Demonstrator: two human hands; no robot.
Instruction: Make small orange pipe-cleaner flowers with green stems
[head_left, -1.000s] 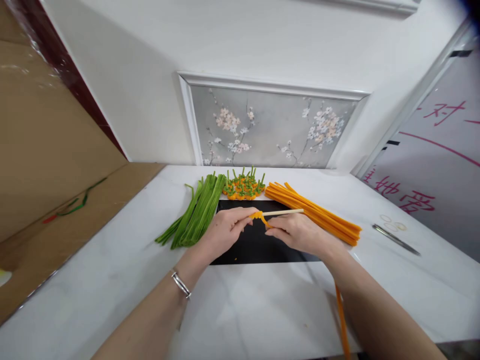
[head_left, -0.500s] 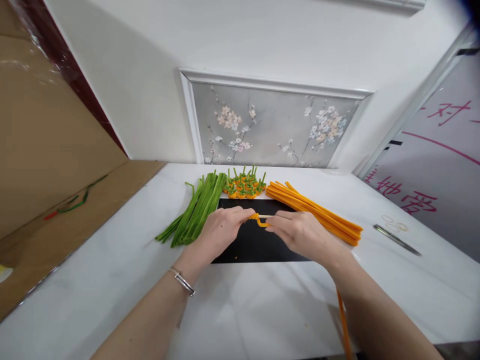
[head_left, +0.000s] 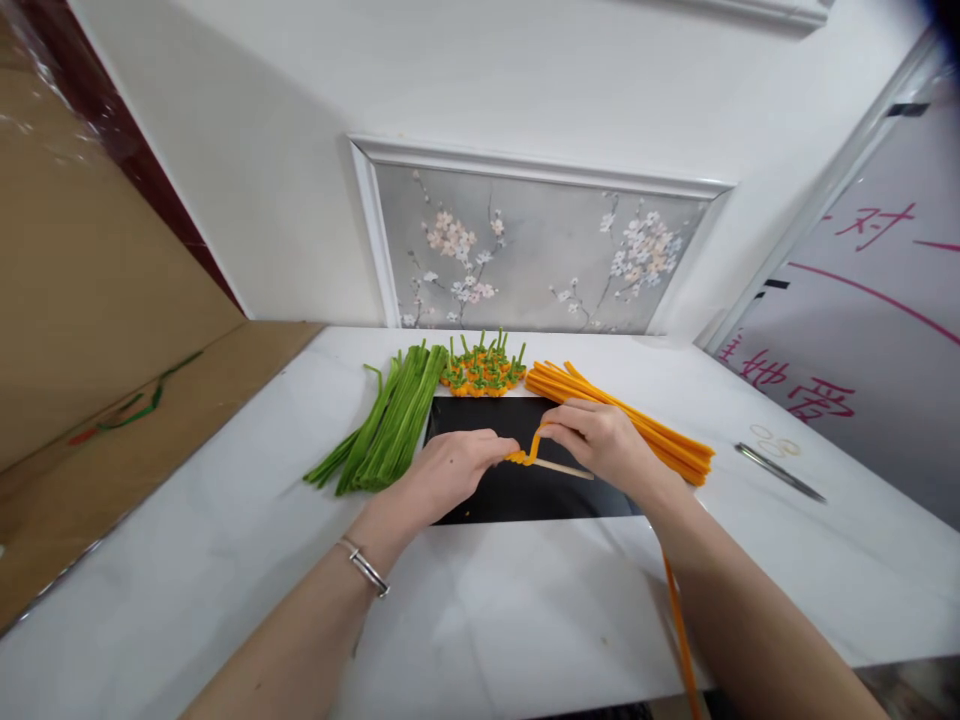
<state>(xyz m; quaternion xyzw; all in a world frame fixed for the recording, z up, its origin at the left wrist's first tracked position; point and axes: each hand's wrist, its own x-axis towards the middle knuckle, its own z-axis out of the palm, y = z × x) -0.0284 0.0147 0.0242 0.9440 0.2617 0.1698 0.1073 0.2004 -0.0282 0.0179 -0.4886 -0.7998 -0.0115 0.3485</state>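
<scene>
My left hand (head_left: 466, 465) pinches a thin pale wooden stick (head_left: 562, 469) near the coils of an orange pipe cleaner (head_left: 535, 443) wound around it. The stick's bare end points right, over a black mat (head_left: 499, 497). My right hand (head_left: 600, 440) is closed on the pipe cleaner, holding it up and away from the stick. A long orange length hangs below my right wrist past the table's front edge; its link to the coil is hidden by the hand.
Green pipe cleaners (head_left: 397, 420) lie in a bundle at left, orange pipe cleaners (head_left: 637, 420) at right. Small orange-and-green pieces (head_left: 484, 370) with upright stems stand behind the mat. Tweezers (head_left: 780, 472) and clear rings (head_left: 786, 447) lie far right. A cardboard sheet (head_left: 150, 420) borders the left.
My right hand has let go of the stick's right end and lifted the orange pipe cleaner up. The stick now tilts down to the right. The view has shifted slightly.
</scene>
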